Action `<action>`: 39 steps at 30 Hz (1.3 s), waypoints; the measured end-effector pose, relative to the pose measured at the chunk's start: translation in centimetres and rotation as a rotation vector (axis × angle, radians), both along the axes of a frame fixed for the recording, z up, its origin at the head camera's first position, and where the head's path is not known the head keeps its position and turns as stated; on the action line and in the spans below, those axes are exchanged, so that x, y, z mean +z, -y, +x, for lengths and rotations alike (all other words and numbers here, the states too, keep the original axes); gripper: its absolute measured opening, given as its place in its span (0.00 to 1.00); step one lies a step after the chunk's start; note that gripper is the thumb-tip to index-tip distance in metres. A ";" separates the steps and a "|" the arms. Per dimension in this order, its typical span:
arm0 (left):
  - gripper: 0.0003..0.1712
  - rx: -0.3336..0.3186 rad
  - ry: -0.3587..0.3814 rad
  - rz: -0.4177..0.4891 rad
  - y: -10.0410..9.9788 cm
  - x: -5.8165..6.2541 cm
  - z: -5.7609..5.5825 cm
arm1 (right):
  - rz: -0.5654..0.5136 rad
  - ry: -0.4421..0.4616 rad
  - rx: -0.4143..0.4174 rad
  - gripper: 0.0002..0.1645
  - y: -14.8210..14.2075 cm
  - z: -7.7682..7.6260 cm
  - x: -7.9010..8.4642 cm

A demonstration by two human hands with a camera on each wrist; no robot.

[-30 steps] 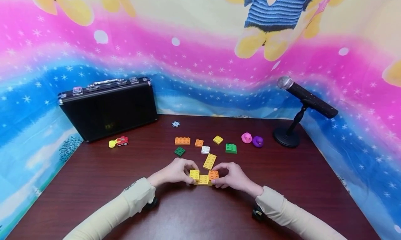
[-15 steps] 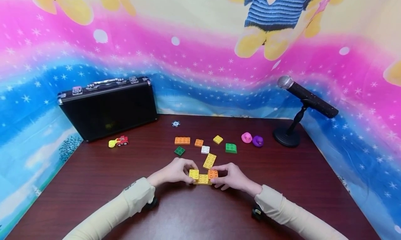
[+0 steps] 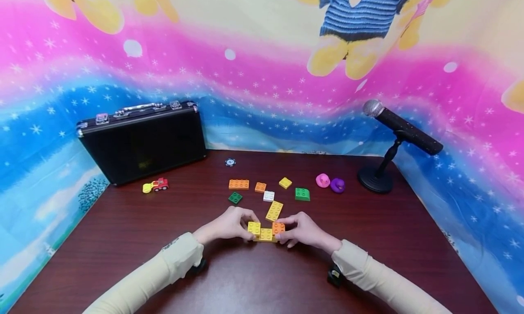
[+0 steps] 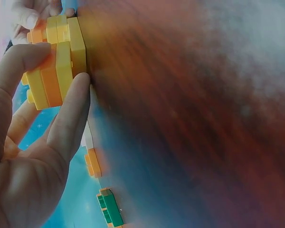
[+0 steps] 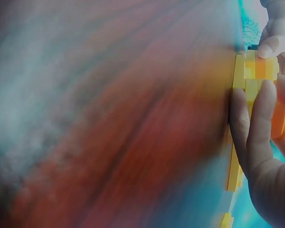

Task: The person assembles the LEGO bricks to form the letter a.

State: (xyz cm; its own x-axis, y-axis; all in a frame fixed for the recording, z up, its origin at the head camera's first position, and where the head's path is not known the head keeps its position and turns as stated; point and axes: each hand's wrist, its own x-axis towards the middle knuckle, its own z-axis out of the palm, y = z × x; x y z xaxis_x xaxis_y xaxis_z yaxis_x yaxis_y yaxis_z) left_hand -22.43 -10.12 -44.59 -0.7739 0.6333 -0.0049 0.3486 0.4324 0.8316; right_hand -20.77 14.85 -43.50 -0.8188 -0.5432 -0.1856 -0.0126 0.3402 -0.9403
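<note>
Near the middle of the table, a low structure of toy building bricks [image 3: 265,235] has a yellow base and a raised stack at each end. My left hand [image 3: 230,224] grips the left stack, topped by a yellow brick [image 3: 254,227]; the left wrist view shows an orange brick [image 4: 49,84] sandwiched within that stack. An orange brick [image 3: 279,228] tops the right stack, pinched by my right hand [image 3: 306,231]. In the right wrist view, fingers [image 5: 262,118] lie along the stack's side. Just behind the structure lies a long yellow brick [image 3: 274,211].
Loose bricks sit beyond the hands: a long orange brick [image 3: 239,184], a dark green brick [image 3: 235,197], a white brick [image 3: 268,196] and a green brick [image 3: 302,194]. Farther out are two toy ducks [image 3: 322,180], a microphone stand [image 3: 376,177], a black case [image 3: 143,145] and a toy car [image 3: 160,184].
Both hands keep their hold on the brick structure with barely any movement. The right wrist and sleeve have shifted slightly up and left.
</note>
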 end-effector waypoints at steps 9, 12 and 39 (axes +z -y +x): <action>0.15 -0.004 -0.002 -0.007 -0.1 -0.1 0.0 | 0.052 -0.178 0.043 0.22 0.4 0.6 1.5; 0.15 -0.005 0.005 -0.006 -0.1 -0.1 0.0 | 0.073 -0.197 0.032 0.23 0.3 0.1 0.4; 0.14 0.000 -0.006 -0.016 0.0 0.3 0.1 | 0.070 -0.060 -0.041 0.28 0.2 -0.4 -0.6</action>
